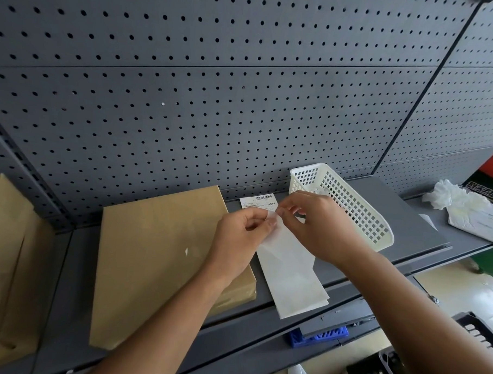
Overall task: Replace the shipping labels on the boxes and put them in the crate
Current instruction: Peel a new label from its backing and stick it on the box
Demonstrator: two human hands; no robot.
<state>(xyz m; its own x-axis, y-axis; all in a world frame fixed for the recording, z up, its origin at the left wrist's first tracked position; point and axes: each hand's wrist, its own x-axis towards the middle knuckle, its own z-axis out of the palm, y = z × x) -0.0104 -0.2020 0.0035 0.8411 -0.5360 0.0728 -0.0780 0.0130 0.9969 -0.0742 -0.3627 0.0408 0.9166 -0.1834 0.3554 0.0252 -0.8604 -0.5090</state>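
Head view: we see the left hand [239, 237] and the right hand [320, 226] meeting above a grey shelf [407, 219]. Both pinch the top corner of a long white label sheet [289, 276] between thumb and fingertips. Each grip is narrow and closed on that sheet, which hangs from the fingers down toward the shelf's front edge. We think the sheet has two layers, but the corner is too soft for us to tell whether they are parting.

A flat brown box [163, 256] lies on the shelf just left of the sheet, partly under the left wrist. Behind the hands, a printed label [257, 201] with a barcode lies flat near the foot of the pegboard wall [215, 86]. A white basket [351, 208] sits just beside the right hand. We see a second brown box [2, 247] at the far left, crumpled paper [448, 195] at the far right, and a black crate [372, 373] low at the right.
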